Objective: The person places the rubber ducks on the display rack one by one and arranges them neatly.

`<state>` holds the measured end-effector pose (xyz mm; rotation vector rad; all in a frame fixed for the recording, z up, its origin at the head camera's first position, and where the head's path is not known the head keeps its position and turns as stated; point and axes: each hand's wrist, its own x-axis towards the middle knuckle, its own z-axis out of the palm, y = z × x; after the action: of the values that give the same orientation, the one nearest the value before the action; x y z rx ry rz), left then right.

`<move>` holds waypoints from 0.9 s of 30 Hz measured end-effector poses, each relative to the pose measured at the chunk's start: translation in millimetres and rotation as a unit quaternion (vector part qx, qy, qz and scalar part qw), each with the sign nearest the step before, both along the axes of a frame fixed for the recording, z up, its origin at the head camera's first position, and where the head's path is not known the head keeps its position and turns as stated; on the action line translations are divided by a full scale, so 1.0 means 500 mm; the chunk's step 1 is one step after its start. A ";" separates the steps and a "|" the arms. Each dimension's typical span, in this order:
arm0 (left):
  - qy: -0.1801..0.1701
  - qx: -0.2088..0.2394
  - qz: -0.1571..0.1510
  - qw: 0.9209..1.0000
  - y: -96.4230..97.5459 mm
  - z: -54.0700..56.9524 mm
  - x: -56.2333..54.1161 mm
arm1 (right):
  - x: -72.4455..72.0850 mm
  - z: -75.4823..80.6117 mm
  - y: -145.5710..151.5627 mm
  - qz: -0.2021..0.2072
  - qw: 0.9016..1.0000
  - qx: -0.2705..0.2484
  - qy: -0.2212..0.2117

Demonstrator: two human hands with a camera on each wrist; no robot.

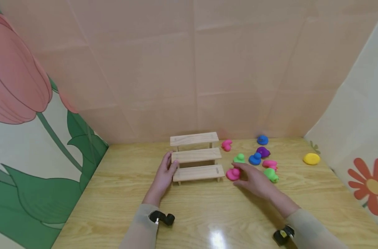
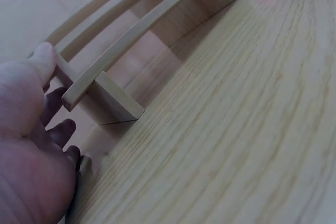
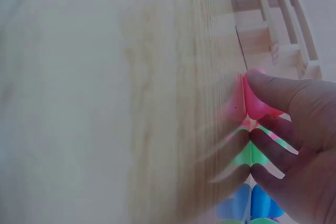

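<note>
A three-step wooden stand is on the table, and my left hand holds its left end. In the left wrist view my thumb presses the end of a step, while the other fingers bend down beside the stand. Just right of the lowest step sits a pink toy duck. My right hand has thumb and index finger around that duck, which still rests on the table. Behind it is a green duck, partly covered by my fingers.
Right of the right hand lie a green toy, a pink toy, a blue duck and a purple toy. Farther back are another blue toy and a pink one. A yellow toy lies far right. Walls surround the table.
</note>
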<state>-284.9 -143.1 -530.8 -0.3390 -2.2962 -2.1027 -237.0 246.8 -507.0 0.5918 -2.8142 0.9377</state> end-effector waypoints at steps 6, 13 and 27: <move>-0.001 0.008 0.003 1.000 -0.006 -0.004 -0.001 | -0.005 -0.003 -0.001 -0.004 1.000 0.000 -0.006; 0.003 -0.008 0.013 1.000 -0.004 -0.005 0.002 | -0.004 -0.006 0.001 -0.001 1.000 -0.006 0.015; 0.002 -0.006 0.012 1.000 -0.004 -0.009 0.005 | -0.011 -0.013 -0.004 -0.013 1.000 -0.001 0.023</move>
<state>-282.6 -145.2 -535.2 -0.3142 -2.2989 -2.0767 -242.7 244.7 -513.4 0.5692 -2.7731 0.9090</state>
